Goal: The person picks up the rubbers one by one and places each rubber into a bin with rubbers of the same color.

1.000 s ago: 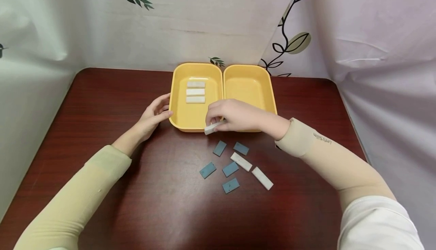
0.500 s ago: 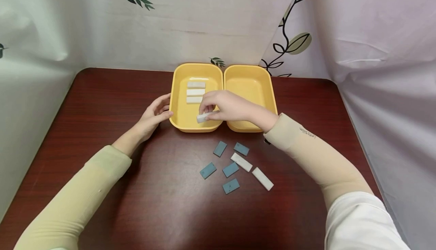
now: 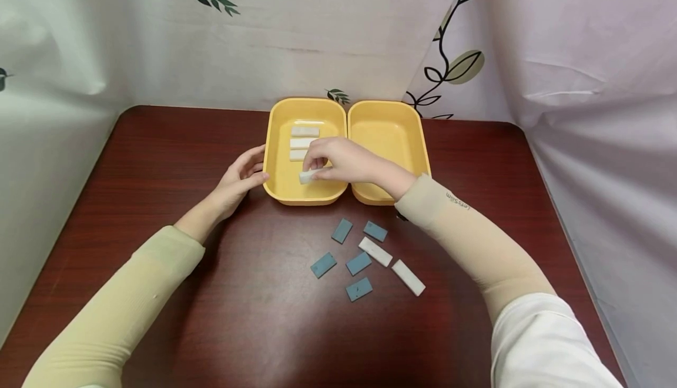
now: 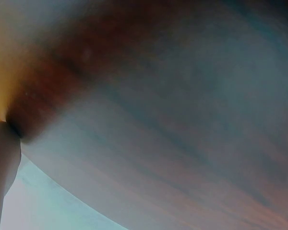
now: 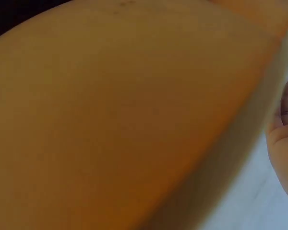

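My right hand [image 3: 341,159] pinches a white rectangular block [image 3: 306,177] between thumb and fingers. It is over the left yellow tray [image 3: 285,191], in front of a column of three white blocks [image 3: 304,132] lying crosswise in that tray; the hand covers part of the column. Whether the pinched block touches the tray floor, I cannot tell. Against the left outer side of the same tray rests my left hand [image 3: 233,185], thumb and fingers spread apart with relaxed fingers. In the left wrist view only blurred table and part of the hand show; the right wrist view is mostly filled by blurred yellow.
A second yellow tray [image 3: 388,135] stands right beside the first, with nothing seen in it. Several blue-grey tiles [image 3: 359,264] and two white blocks [image 3: 408,277] lie scattered on the dark red table [image 3: 238,317] in front. Patterned cloth [image 3: 296,35] hangs behind.
My right hand has moved left and away from me with the white block, from the tray's front rim to over its inside. The left hand stays put.
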Tool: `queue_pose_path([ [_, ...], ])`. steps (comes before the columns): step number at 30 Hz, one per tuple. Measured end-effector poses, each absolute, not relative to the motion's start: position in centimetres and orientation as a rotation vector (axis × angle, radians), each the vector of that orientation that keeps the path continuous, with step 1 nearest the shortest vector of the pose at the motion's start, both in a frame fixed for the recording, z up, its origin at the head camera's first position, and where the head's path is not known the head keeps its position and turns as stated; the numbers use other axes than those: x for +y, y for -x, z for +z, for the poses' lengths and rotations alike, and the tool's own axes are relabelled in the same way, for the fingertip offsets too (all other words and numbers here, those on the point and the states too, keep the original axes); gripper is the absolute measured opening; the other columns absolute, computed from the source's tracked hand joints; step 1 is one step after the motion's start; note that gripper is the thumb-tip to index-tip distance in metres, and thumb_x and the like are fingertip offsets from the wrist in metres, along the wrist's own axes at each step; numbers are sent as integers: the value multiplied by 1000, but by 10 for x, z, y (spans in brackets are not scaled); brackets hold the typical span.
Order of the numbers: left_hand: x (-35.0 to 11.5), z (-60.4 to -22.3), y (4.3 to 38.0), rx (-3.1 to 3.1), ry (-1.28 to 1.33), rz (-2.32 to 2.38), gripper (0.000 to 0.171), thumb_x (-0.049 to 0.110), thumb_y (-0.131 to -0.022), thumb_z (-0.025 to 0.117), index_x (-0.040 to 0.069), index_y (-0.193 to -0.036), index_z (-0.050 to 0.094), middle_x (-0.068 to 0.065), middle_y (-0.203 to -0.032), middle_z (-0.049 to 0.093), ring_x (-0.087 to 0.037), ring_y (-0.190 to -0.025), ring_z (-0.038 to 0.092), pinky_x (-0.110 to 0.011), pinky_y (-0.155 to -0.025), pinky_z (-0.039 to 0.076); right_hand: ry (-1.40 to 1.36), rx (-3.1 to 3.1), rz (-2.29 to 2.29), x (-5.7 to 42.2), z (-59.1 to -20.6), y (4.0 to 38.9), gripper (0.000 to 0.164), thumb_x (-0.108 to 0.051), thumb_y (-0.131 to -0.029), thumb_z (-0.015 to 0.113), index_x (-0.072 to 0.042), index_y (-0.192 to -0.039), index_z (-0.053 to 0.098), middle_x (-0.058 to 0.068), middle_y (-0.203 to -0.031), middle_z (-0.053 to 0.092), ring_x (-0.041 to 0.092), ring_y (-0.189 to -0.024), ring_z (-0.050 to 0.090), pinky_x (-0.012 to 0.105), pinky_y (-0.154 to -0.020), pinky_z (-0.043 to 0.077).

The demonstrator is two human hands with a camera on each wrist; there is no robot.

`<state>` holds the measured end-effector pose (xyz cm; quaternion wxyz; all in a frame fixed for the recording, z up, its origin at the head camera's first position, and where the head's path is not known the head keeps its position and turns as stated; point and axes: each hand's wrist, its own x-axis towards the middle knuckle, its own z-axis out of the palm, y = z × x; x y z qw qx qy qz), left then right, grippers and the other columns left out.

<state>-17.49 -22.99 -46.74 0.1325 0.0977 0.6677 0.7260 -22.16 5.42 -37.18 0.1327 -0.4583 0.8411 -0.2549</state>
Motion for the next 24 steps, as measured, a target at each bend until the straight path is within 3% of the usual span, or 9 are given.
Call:
queue_pose_path([
  [24, -229, -468, 175, 1940, -285, 2116, 67, -6, -103, 54, 0, -165, 29, -1, -149, 49, -9, -128, 54, -14, -104, 49, 1223, 2480, -708, 31, -393, 238, 11, -7, -98, 75, -4, -108, 77, 10, -106, 72, 21, -98, 66, 30, -93, 55],
])
